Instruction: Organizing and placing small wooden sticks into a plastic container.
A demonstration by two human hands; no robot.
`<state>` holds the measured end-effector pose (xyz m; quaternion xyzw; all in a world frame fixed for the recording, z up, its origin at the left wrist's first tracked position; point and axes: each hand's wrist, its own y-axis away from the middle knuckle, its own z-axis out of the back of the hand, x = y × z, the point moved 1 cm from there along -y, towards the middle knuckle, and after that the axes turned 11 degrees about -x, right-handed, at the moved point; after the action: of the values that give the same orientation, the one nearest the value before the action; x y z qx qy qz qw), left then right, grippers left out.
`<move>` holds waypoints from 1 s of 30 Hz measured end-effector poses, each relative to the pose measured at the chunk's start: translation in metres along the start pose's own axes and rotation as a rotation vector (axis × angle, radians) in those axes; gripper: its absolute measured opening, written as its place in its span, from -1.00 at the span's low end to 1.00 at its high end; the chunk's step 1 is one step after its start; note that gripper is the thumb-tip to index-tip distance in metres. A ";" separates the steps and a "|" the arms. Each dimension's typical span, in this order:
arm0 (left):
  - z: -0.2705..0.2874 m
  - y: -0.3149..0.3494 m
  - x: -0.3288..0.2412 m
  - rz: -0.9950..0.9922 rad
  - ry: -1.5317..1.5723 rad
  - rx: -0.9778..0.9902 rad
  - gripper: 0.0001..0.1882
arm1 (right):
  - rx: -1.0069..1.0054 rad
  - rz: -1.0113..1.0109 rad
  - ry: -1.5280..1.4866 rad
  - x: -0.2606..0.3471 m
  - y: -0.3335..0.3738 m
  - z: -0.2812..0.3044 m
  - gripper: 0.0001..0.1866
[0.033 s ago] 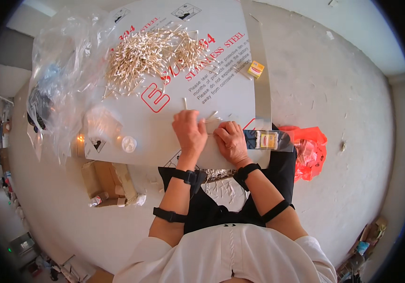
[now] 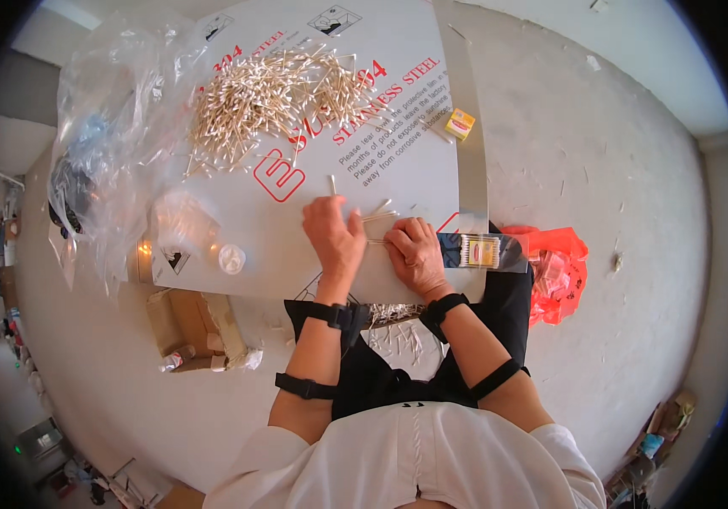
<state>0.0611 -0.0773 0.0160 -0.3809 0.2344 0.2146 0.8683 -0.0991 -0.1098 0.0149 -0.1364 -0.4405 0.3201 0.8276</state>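
Note:
My left hand [image 2: 336, 239] is over the near part of the sheet-covered table, its thumb spread away from its bent fingers and nothing visible between them. A loose cotton swab [image 2: 332, 184] lies just beyond its fingertips. Close on its right, my right hand [image 2: 415, 257] is closed on cotton swabs [image 2: 376, 242], whose thin ends stick out toward the left hand; how many is hidden. A few other cotton swabs [image 2: 378, 214] lie between and beyond the two hands. The big heap of cotton swabs [image 2: 249, 106] covers the far left of the tabletop.
Right of my right hand, a clear pack of swabs with a yellow label [image 2: 480, 252] sits at the table edge. A small yellow box [image 2: 460, 125] is farther back. Clear plastic bags [image 2: 118, 127] fill the left side. A cardboard box [image 2: 194, 331] and red bag [image 2: 560, 276] flank the table.
My left hand has shifted slightly left, and its thumb and fingers have spread wider apart. The right hand keeps its place and its hold.

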 end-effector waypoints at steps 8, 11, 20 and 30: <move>-0.020 -0.029 0.009 -0.070 -0.154 0.229 -0.83 | -0.002 0.009 -0.016 0.003 -0.001 -0.002 -0.87; -0.019 -0.026 0.006 -0.111 -0.020 0.345 -0.86 | -0.006 -0.008 -0.007 0.000 0.002 -0.001 -0.86; -0.006 -0.124 0.092 -0.211 -0.372 0.081 -0.48 | 0.025 -0.028 0.007 0.003 -0.003 0.000 -0.86; -0.079 -0.149 0.044 -0.328 0.104 0.016 -0.63 | 0.033 -0.032 0.012 -0.001 0.001 0.001 -0.85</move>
<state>0.1589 -0.2209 0.0272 -0.4179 0.2156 0.0483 0.8812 -0.1007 -0.1100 0.0147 -0.1174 -0.4324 0.3134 0.8372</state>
